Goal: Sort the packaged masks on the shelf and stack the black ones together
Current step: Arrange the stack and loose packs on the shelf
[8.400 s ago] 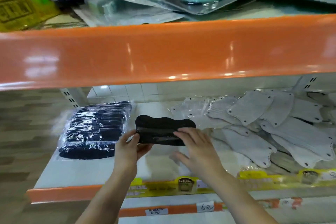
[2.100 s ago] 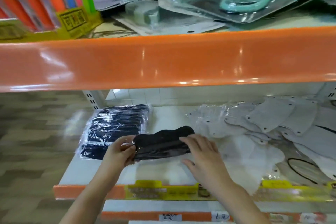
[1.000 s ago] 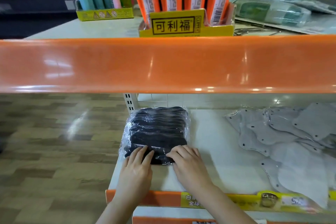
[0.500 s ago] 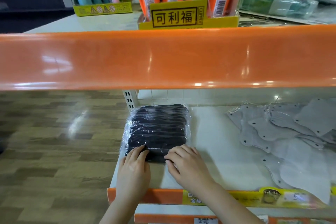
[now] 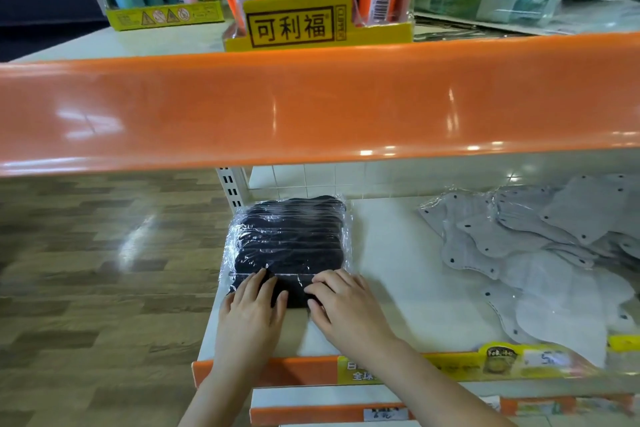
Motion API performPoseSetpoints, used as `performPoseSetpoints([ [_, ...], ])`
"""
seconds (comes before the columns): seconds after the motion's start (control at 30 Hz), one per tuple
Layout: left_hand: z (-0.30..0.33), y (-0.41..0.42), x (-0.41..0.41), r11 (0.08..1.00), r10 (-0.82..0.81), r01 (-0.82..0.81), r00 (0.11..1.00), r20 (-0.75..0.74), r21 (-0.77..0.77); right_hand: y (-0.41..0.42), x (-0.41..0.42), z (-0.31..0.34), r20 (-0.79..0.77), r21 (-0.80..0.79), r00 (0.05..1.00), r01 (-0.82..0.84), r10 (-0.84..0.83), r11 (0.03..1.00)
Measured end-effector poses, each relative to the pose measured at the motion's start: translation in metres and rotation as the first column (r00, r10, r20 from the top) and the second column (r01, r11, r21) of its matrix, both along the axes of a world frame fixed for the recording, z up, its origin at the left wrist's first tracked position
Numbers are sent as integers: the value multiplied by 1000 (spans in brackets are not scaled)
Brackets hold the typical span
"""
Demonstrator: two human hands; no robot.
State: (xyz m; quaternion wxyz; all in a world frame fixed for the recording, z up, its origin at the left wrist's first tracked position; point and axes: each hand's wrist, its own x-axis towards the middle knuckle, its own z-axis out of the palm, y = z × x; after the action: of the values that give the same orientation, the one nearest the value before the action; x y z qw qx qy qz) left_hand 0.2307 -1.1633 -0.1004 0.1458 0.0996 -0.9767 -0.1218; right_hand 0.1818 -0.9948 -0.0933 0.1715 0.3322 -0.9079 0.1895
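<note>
The left hand (image 5: 252,312) lies flat, palm down, with its fingers straight and slightly spread over the near left end of the nearest black mask pack (image 5: 292,291), pressing on it rather than gripping. The right hand (image 5: 346,310) lies just beside it in the same manner, fingers extended and a little bent at the knuckles, their tips resting on the near right end of that same pack; neither hand curls round anything. This front pack sits at the near edge of the row of black masks (image 5: 289,239), a tidy overlapping stack in shiny clear wrapping that runs from the hands back towards the tiled rear wall, at the left end of the white lower shelf (image 5: 391,253). A bare stretch of shelf separates the black stack from the grey masks (image 5: 540,253), which lie well apart to the right in a loose, overlapping spread, each in clear film with small dark dots at the corners. Along the shelf's front runs an orange lip with a yellow price strip (image 5: 467,362) under the right forearm. Above, a broad glossy orange shelf edge (image 5: 311,104) crosses the view, and on that upper shelf stands a yellow display box (image 5: 311,26) holding upright orange packets. Wood-patterned floor (image 5: 97,270) shows to the left.
</note>
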Motion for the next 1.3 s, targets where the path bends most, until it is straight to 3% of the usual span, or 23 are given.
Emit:
performPoseSetpoints([
  [0.17,9,19,-8,997,75,-77,993,-89,-24,4,0,8,7,-92,995,96,-96,991],
  [0.33,21,52,-21,999,11,-16,991,-135,-36,32,-6,21,16,-169,983,182,-182,969],
  [0.57,21,133,-38,995,-102,104,983,-150,8,112,-24,23,-9,-152,944,323,-328,934],
  [0.7,21,187,-47,985,-152,166,964,-220,46,156,-25,22,35,-112,932,363,-361,925],
  [0.93,25,264,-57,980,-195,197,972,-130,8,231,-26,23,113,8,903,417,-415,909],
  [1.1,23,305,-63,974,-225,226,971,-84,6,278,-35,16,153,-87,901,422,-407,902],
  [1.3,25,344,-72,967,-252,256,953,-167,5,325,-45,19,130,-138,906,420,-404,897],
])
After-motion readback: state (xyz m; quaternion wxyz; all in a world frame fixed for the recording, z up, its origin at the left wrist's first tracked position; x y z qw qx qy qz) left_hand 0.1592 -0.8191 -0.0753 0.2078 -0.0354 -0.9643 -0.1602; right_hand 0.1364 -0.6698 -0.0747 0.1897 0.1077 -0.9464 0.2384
